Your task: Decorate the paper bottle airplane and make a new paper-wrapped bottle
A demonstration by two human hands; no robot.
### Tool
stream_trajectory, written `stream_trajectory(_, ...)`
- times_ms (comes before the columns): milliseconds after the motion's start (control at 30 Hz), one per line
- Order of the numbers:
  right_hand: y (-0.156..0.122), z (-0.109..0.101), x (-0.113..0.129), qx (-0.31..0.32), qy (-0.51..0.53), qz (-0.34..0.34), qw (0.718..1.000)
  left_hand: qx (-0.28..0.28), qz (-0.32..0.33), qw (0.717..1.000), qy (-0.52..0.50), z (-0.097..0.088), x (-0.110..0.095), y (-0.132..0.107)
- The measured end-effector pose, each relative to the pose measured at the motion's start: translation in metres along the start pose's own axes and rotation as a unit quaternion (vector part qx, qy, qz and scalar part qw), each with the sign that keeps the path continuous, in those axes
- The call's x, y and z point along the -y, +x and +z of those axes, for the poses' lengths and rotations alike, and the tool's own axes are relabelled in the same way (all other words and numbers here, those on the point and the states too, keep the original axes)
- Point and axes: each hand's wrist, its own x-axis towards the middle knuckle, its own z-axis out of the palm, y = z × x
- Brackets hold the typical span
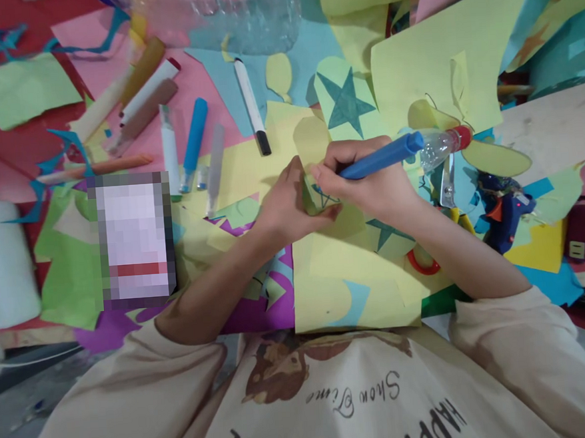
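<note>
My right hand (370, 180) is closed around a blue marker (383, 156), its tip down on a small pale green paper cutout (318, 197) where a blue star outline is partly drawn. My left hand (289, 209) presses its fingers on the left side of that cutout, holding it flat on yellow paper (341, 275). A finished cutout with a blue star (347, 102) lies just beyond my hands. Another star-marked piece (388, 235) lies under my right wrist.
Markers and glue sticks (194, 146) lie to the left with a black-tipped white marker (252, 105). Scissors with a red handle (423, 263) and a glue gun (505, 207) sit at the right. Coloured paper sheets, a plastic bottle (440, 145) and a white roll (0, 263) surround them.
</note>
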Motion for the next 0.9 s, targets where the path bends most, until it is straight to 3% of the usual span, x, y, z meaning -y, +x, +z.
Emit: stream_trajectory(900, 0.0002, -0.0008, 0.003, -0.016, 0.001, 0.032, 0.999, -0.008, 0.024, 1.0, 0.01, 0.0041, 0.0036, -0.0003)
